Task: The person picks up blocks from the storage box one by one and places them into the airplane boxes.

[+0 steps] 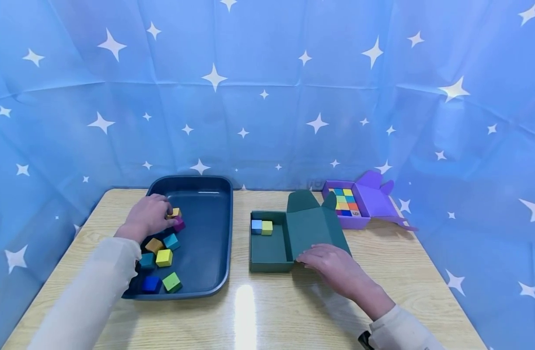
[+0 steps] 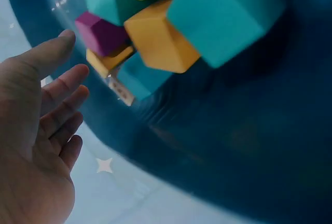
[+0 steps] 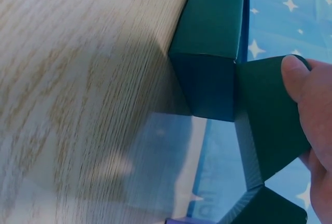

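My left hand [image 1: 148,216] reaches into the dark blue tray [image 1: 206,262], its thumb and fingers apart in the left wrist view. Just beyond the fingertips lie a magenta cube [image 2: 100,35] and a yellow-orange block [image 2: 110,59]; nothing shows between the fingers. With thumb and fingers on either side, my right hand [image 1: 333,270] grips the lid [image 3: 272,115] of the green box [image 1: 272,267]. That lid is folded open to the right. Inside the box, a light blue cube [image 1: 256,227] and a yellow cube [image 1: 267,227] sit side by side in the back left corner.
Several cubes lie in the tray's left half, among them a yellow one [image 1: 164,258], a dark blue one [image 1: 151,285] and a green one [image 1: 172,282]. Behind the green box, an open purple box [image 1: 354,222] holds rows of coloured cubes. A starry blue curtain [image 1: 267,112] backs the table.
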Tool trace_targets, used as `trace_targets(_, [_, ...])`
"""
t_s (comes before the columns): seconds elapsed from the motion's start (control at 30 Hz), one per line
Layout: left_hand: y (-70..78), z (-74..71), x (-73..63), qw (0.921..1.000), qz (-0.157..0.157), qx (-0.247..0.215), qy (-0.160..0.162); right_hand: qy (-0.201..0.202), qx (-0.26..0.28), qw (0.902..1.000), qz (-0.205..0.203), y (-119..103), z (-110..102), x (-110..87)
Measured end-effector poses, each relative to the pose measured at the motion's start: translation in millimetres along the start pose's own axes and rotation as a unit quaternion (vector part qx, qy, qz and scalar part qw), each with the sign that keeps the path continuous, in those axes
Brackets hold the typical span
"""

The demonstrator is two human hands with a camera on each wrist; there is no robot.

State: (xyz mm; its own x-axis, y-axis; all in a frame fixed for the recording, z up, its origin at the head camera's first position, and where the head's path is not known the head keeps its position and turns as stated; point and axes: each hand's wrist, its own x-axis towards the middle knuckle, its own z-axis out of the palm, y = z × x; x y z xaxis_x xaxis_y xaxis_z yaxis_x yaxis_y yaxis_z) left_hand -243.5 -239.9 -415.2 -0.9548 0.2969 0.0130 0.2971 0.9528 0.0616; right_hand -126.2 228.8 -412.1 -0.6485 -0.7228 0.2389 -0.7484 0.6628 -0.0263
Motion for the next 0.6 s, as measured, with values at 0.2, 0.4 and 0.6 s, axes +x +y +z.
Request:
trace_targets(0.2, [1.6,10.6,-1.5,0.9999,-0.010,-0.008,-0.004,0.002,-0.001,1.0000,-0.002,0,1,-1.4])
trace_targets(0.4, [2.2,14.2,0.2,0.9998,-0.017,-0.010,-0.008,0.010,-0.002,0.9999,-0.010,1,2,-1.7])
trace_targets(0.6, [3.3,17.4,2.8,0.9999,-0.013,-0.001,-0.009,0.032,-0.001,0.9992,-0.024,2,4,-2.6])
